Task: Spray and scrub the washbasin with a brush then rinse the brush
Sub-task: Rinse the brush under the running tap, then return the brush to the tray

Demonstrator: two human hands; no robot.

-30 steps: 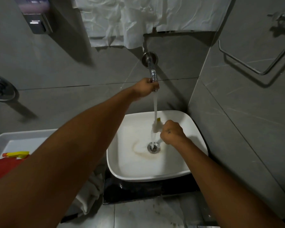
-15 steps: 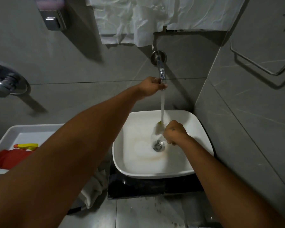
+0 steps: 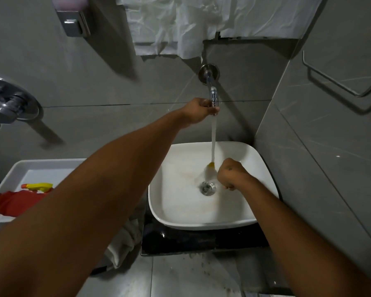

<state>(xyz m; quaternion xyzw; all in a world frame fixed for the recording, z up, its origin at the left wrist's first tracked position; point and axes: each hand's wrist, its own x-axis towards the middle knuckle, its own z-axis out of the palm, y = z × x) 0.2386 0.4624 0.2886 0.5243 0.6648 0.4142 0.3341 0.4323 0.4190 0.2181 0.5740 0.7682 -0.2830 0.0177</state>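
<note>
A white square washbasin (image 3: pixel 201 221) sits on a dark counter, with a metal drain (image 3: pixel 208 188) at its middle. Above it, a chrome wall tap (image 3: pixel 211 86) runs a stream of water. My left hand (image 3: pixel 198 111) is closed around the tap's end. My right hand (image 3: pixel 230 173) is a fist inside the basin, gripping a brush whose yellow tip (image 3: pixel 211 165) shows under the stream. Most of the brush is hidden by my fist and the water. A spray bottle with a yellow and orange nozzle (image 3: pixel 38 187) lies in a white tray at the left.
The white tray (image 3: pixel 30 166) also holds a red cloth (image 3: pixel 15 202). A crumpled white cloth (image 3: pixel 124 243) hangs beside the counter. White paper (image 3: pixel 180 24) covers the wall above the tap. A metal rail (image 3: pixel 338 80) is on the right wall, a chrome fitting (image 3: pixel 9 106) at left.
The view has shifted slightly, so everything sits more to the right. Both hands keep their grips, and water keeps running over the brush.
</note>
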